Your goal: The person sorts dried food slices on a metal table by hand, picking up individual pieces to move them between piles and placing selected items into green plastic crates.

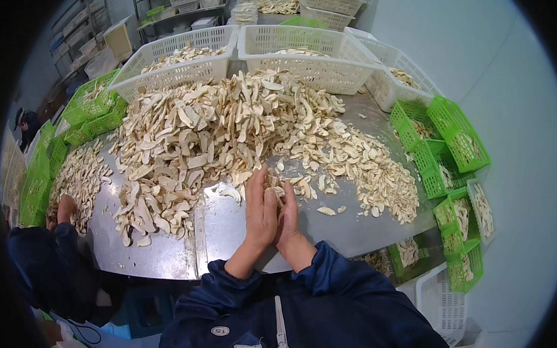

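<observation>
Pale sliced pieces, which look like dried mushroom slices (239, 115), form a large heap on the metal table (225, 240). At its near edge, my left hand (260, 209) and my right hand (288, 217) are cupped together, heels touching. A few mushroom slices (274, 181) show between the fingers, and the palms hide the rest of what they hold. To the right of my hands, a band of smaller pieces (384, 179) runs down the table. Two loose slices (326, 211) lie closer to me.
White plastic baskets (302, 74) holding slices line the back. Green baskets (459, 135) stand along the right edge, others (89, 100) at the left. A co-worker's hand (66, 209) touches a pile of small pieces (78, 181) at far left. Right of the table rises a pale wall (511, 120).
</observation>
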{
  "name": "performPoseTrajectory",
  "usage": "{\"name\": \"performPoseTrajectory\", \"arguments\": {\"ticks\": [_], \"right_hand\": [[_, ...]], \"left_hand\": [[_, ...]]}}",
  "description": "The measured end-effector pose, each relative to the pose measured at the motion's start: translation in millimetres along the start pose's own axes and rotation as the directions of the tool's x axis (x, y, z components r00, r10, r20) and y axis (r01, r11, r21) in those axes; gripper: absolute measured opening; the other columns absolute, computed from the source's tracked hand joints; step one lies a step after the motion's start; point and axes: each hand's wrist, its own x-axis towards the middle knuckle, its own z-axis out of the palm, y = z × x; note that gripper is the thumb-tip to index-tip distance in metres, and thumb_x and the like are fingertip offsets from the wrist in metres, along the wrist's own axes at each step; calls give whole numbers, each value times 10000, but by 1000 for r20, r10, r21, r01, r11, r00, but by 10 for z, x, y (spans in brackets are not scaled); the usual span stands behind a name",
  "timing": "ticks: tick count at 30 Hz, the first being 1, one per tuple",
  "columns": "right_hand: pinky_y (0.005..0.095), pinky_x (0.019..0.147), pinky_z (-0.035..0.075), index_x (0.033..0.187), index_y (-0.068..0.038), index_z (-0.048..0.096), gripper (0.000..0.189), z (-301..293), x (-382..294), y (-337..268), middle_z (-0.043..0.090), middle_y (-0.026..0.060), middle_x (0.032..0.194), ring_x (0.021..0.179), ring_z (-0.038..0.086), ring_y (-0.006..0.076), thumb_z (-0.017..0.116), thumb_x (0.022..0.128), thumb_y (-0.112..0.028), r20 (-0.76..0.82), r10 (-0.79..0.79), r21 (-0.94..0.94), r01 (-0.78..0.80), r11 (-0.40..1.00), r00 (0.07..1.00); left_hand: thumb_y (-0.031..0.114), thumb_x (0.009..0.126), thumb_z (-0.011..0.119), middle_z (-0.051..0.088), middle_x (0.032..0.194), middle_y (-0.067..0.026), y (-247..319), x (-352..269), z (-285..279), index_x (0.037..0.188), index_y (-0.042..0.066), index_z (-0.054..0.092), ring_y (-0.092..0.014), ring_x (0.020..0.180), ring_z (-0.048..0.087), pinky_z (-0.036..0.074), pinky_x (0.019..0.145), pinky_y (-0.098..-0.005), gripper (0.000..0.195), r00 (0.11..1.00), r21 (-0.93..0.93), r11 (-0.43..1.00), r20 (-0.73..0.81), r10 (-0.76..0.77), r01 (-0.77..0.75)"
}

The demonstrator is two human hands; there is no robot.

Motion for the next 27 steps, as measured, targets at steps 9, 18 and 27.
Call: {"name": "performPoseTrajectory", "arguments": {"ticks": [9,18,27], "right_hand": [[390,1001,537,1331,-35,567,569,-350,-58,-312,658,127,1249,1145,645,290,398,1059,-506,261,-36,391,-71,918,965],[479,1092,472,1414,3,499,597,-368,-136,-453,603,137,1384,1230,611,302,375,1069,-467,194,-12,521,-93,849,981],[498,1070,487,1330,0,577,511,-503,13,-786,644,158,1302,1219,613,327,417,1058,-402,101,-98,516,32,856,990]], "left_hand": [[360,1109,337,476,1450,-190,264,88,315,1467,-20,387,-260,1392,436,336,1160,-422,524,987,-564,814,19,-158,141],[272,1108,374,571,1312,-142,168,-271,22,1391,-3,459,-240,1290,533,415,1112,-393,404,946,-654,733,-83,-313,185],[64,1041,504,632,1103,-111,-183,-1149,-968,1248,-19,592,-178,1001,620,487,906,-292,240,956,56,964,-156,-247,258]]}}
